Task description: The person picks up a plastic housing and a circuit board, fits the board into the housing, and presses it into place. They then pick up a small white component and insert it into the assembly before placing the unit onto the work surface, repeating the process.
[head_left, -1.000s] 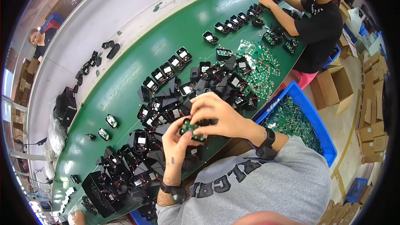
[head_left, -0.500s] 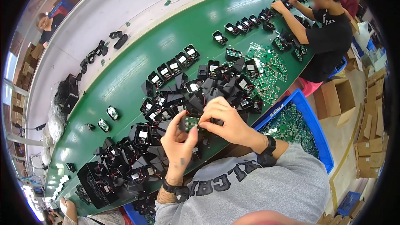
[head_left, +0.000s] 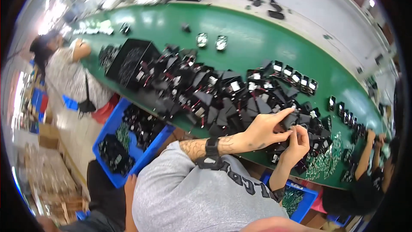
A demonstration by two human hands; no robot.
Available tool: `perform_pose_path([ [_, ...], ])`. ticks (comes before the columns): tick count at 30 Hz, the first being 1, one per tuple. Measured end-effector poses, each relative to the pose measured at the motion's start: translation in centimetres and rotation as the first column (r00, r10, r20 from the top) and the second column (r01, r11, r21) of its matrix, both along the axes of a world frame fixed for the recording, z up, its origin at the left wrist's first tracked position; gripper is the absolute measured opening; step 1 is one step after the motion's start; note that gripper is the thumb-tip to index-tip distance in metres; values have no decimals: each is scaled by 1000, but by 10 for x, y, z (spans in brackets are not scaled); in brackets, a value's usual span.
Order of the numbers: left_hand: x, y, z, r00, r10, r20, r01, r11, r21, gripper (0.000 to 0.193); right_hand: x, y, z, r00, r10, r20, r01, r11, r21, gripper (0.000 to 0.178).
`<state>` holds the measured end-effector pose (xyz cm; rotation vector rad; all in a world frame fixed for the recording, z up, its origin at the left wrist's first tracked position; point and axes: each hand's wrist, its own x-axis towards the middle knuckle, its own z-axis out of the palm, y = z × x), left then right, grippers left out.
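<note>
Over the right part of the heap, my left hand (head_left: 264,132) grips a small black plastic housing (head_left: 287,121) between thumb and forefinger. My right hand (head_left: 295,149) meets it there, its fingertips pinched near the left thumb; whatever lies between them is too small to make out. Around both hands spreads a dense heap of black plastic housings (head_left: 223,111) with red wires and white parts. Beyond the heap stands a row of open housings (head_left: 296,77). Loose green circuit boards (head_left: 324,157) lie to the right of my hands.
The green table (head_left: 163,23) carries a black box (head_left: 128,62) of dark small parts at left and two housings with boards (head_left: 221,43) farther back. Blue bins (head_left: 109,176) stand below the near edge. Co-workers sit at left and far right; another person's arm shows below left.
The view has swung left, bringing the black box and the left co-worker further in. My hands stay together at the housing; its green board, visible before, no longer shows.
</note>
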<state>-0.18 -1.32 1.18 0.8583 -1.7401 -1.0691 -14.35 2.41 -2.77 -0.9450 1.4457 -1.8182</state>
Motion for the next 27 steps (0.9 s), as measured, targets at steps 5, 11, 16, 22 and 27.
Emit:
perform_pose_path([
  [5, 15, 0, 1, 996, 89, -32, -91, 994, -64, 64, 16, -4, 12, 973, 84, -216, -105, 991, -88, 5],
  [11, 28, -5, 10, 998, 21, -62, -17, 998, 68, 63, 10, -3, 22, 851, 182, -493, -278, 952, -129, 11],
  [16, 38, -16, 27, 985, 3, 172, 80, 876, -475, 60, 2, 14, 18, 849, 503, 160, -503, 863, -39, 39],
  [22, 45, -44, 51, 851, -378, 365, 452, 880, -142, 50, -8, 30, 22, 405, 806, 431, -786, 548, -285, 74],
  [27, 58, -124, 40, 915, -249, 318, 237, 969, 75, 46, -20, 39, 52, 778, 585, -231, -558, 811, 173, 69],
])
